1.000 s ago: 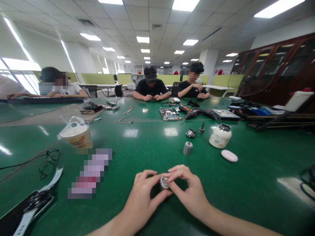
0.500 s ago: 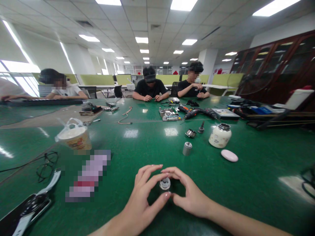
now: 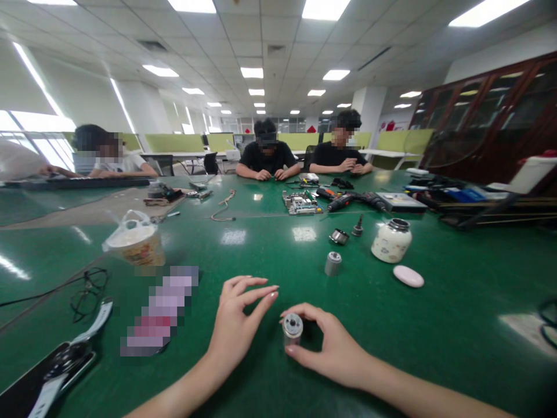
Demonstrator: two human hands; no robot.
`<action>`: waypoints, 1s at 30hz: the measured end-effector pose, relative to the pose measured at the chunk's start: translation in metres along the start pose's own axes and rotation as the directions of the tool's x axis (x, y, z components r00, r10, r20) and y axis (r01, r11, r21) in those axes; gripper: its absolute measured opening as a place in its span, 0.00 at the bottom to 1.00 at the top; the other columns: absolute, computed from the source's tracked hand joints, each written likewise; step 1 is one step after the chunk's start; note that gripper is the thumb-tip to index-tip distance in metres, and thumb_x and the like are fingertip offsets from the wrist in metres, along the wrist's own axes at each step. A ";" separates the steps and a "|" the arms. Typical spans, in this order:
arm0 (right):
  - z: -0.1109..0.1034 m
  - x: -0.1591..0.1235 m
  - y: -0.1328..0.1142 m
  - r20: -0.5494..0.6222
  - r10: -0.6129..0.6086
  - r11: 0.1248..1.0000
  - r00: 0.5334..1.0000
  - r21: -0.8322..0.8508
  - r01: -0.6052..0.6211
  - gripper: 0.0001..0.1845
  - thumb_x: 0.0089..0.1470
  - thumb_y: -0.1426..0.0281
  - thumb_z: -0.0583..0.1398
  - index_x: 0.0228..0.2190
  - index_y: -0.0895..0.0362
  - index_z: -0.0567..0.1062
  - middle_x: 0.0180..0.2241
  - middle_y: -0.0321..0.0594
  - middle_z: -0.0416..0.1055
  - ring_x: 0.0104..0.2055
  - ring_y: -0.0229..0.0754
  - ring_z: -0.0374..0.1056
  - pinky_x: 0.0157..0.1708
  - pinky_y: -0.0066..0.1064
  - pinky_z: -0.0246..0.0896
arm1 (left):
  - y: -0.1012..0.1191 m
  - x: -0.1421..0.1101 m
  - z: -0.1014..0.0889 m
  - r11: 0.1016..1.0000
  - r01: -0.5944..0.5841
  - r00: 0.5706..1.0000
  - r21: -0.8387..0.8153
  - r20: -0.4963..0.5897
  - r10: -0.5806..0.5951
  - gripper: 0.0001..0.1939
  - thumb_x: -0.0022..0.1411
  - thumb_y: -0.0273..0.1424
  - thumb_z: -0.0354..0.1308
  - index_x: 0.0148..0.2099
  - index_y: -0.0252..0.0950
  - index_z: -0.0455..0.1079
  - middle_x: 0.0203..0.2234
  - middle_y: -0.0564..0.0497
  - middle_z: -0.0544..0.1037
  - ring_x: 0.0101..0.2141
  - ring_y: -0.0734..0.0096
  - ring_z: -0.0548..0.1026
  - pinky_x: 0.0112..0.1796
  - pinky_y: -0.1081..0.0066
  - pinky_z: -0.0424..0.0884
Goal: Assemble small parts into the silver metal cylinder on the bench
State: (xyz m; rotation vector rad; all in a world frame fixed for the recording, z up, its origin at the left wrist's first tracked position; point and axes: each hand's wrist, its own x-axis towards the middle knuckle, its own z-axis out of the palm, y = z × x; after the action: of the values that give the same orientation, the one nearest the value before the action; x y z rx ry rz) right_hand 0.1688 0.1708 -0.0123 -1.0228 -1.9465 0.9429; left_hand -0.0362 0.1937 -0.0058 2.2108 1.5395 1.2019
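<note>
A small silver metal cylinder [image 3: 292, 330], like a small motor, stands upright on the green table. Its top face has a dark centre and small holes. My right hand [image 3: 333, 342] grips it from the right, fingertips behind and thumb in front. To its left, my left hand [image 3: 239, 316] hovers apart from the cylinder, fingers stretched and nothing held. Farther off stands a second, similar metal cylinder [image 3: 333, 264]. Beyond that lie a short metal ring-like part [image 3: 339, 236] and a small part with a shaft [image 3: 357, 226].
A cream jar [image 3: 391, 241] and a pink oval object [image 3: 408, 276] are on the right. A bagged cup [image 3: 137, 241], a watch [image 3: 65, 363] and a cable [image 3: 89, 287] lie left. Across the table are a circuit board [image 3: 301, 202], power drills [image 3: 342, 200] and several people.
My left hand has let go and moved left, away from the cylinder. My right hand keeps its place around the cylinder, whose side now shows.
</note>
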 end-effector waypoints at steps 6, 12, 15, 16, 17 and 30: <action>-0.002 0.000 -0.003 0.011 0.013 1.000 1.000 -0.011 -0.013 0.20 0.45 0.73 0.65 0.43 0.54 0.74 0.41 0.38 0.75 0.43 0.44 0.70 0.47 0.37 0.64 | -0.024 -0.003 0.005 0.944 0.083 0.995 0.318 0.032 -0.098 0.09 0.59 0.39 0.61 0.42 0.54 0.79 0.55 0.48 0.70 0.52 0.46 0.60 0.47 0.43 0.61; -0.001 -0.001 -0.002 0.007 0.011 1.000 1.000 -0.024 -0.010 0.20 0.45 0.73 0.65 0.43 0.53 0.74 0.41 0.38 0.75 0.43 0.44 0.70 0.47 0.37 0.64 | -0.014 0.000 0.001 0.962 0.090 0.996 0.259 0.001 -0.093 0.07 0.59 0.39 0.62 0.39 0.53 0.80 0.52 0.48 0.72 0.51 0.47 0.61 0.48 0.44 0.60; 0.000 -0.001 -0.001 -0.003 -0.004 0.999 1.000 -0.035 0.004 0.19 0.45 0.73 0.65 0.43 0.53 0.74 0.40 0.38 0.75 0.43 0.44 0.70 0.46 0.36 0.64 | 0.001 0.000 -0.004 0.994 -0.035 0.999 0.105 -0.031 0.039 0.07 0.60 0.36 0.62 0.40 0.51 0.80 0.47 0.49 0.75 0.50 0.54 0.62 0.51 0.49 0.61; 0.001 -0.001 0.000 -0.009 -0.012 0.999 1.000 -0.042 0.011 0.19 0.45 0.73 0.65 0.42 0.54 0.74 0.40 0.38 0.75 0.42 0.44 0.70 0.45 0.36 0.64 | 0.007 -0.001 -0.004 0.995 -0.087 0.996 0.055 -0.032 0.089 0.07 0.60 0.35 0.61 0.40 0.51 0.80 0.46 0.50 0.76 0.51 0.55 0.63 0.52 0.51 0.61; 0.001 -0.001 0.000 -0.012 -0.019 0.999 1.000 -0.049 0.018 0.19 0.45 0.73 0.65 0.42 0.54 0.74 0.39 0.38 0.75 0.42 0.44 0.70 0.45 0.35 0.64 | 0.012 -0.002 -0.005 0.991 -0.131 0.991 0.013 -0.026 0.131 0.07 0.60 0.34 0.61 0.40 0.51 0.80 0.45 0.50 0.76 0.51 0.55 0.62 0.52 0.52 0.62; 0.000 -0.004 0.002 -0.050 -0.084 0.996 0.995 0.008 0.084 0.29 0.44 0.78 0.61 0.50 0.53 0.68 0.44 0.41 0.73 0.46 0.45 0.69 0.50 0.39 0.64 | 0.026 -0.024 -0.003 0.986 -0.146 0.978 -0.082 0.135 0.156 0.26 0.65 0.35 0.54 0.65 0.50 0.59 0.59 0.46 0.65 0.58 0.54 0.59 0.56 0.49 0.60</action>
State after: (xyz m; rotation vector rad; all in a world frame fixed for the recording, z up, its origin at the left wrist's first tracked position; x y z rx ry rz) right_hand 0.1711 0.1677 -0.0152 -0.9422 -1.9263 0.8725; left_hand -0.0234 0.1612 -0.0016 2.3448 1.2752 1.0945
